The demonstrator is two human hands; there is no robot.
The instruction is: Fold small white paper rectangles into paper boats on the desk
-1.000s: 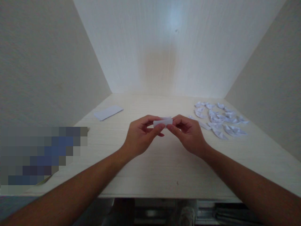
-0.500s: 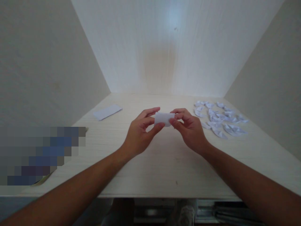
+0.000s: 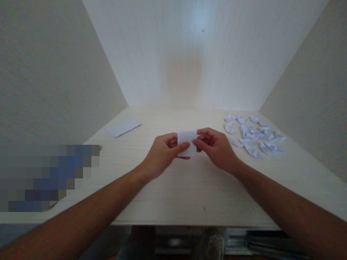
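A small white piece of paper (image 3: 187,150), roughly square, is held above the table between both hands. My left hand (image 3: 165,150) grips its left side, with the thumb across the front and fingers behind. My right hand (image 3: 214,146) pinches the right edge, its thumb on the front face. The fingertips behind the paper are partly hidden. Several small folded white paper pieces (image 3: 251,133) lie on the table to the right of my right hand.
A flat white paper strip (image 3: 124,128) lies at the far left of the pale table (image 3: 168,195). Walls rise at the back (image 3: 184,65) and both sides. A pixelated patch (image 3: 46,177) hides the left edge. The table's front edge is near my forearms.
The paper now shows a taller, squarer face towards me than before. My left fingers have moved from above and beside it to behind and below it.
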